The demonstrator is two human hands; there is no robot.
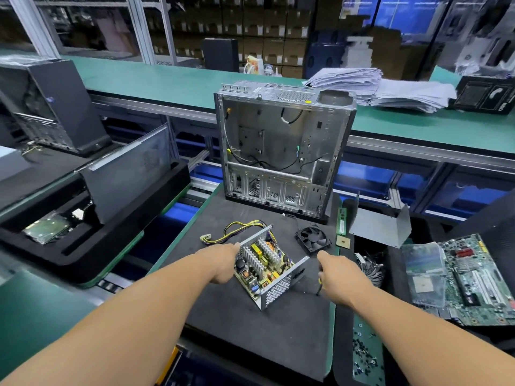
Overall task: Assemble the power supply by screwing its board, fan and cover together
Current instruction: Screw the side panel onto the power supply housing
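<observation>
The supply lay mid-counter, its casing steadied by the left hand at nine o'clock; the right-hand fingers gripped a screwdriver, best kept upright over a board screw.

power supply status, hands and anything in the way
Left hand holds the power supply wall. Right hand grips a screwdriver. Board seated, fan and cover loose. Nothing blocking.

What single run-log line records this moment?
left hand: grips power supply case | right hand: holds screwdriver | fan: loose on mat | cover: off
</observation>
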